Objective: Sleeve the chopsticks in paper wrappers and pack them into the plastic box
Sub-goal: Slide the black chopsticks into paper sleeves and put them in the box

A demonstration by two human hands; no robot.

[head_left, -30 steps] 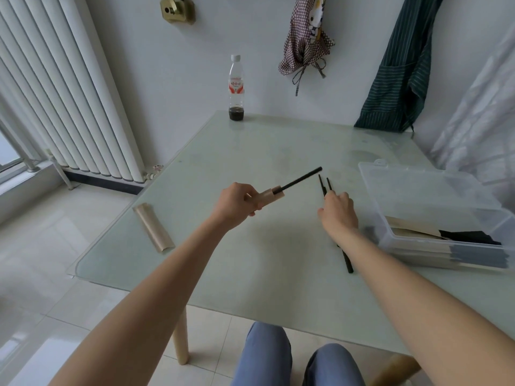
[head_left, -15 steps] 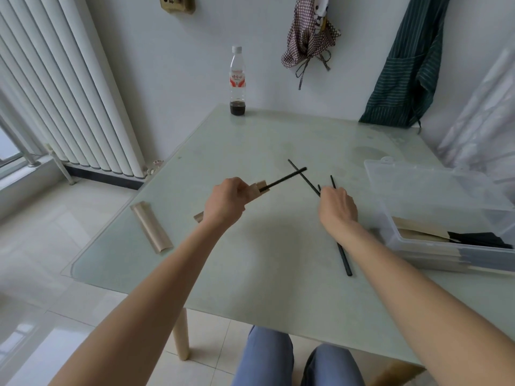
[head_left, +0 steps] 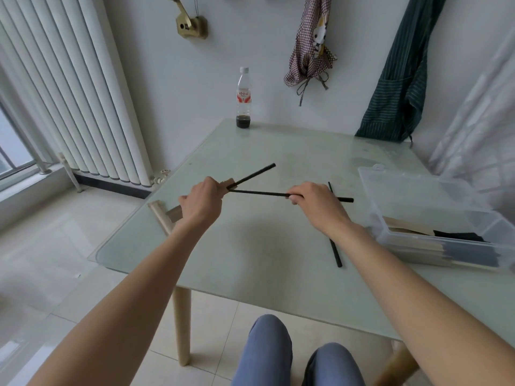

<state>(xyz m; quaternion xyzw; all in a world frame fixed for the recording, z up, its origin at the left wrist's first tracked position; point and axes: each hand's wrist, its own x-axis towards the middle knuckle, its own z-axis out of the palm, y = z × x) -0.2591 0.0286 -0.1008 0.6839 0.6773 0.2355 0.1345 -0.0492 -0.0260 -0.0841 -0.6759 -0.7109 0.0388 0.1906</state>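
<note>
My left hand grips a brown paper wrapper above the glass table. One black chopstick sticks out of the wrapper's mouth, pointing up and right. My right hand pinches a second black chopstick held level, its left tip at the wrapper's opening. Under my right wrist, loose black chopsticks lie on the glass. The clear plastic box stands open at the right, with sleeved chopsticks stacked inside.
A stack of spare paper wrappers lies near the table's left edge, partly behind my left wrist. A plastic bottle stands at the far edge by the wall. A radiator runs along the left. My knees show below the table.
My right hand lifted a chopstick off the table and swung it level, bringing its tip to the wrapper's mouth. My left hand stayed put with the wrapper.
</note>
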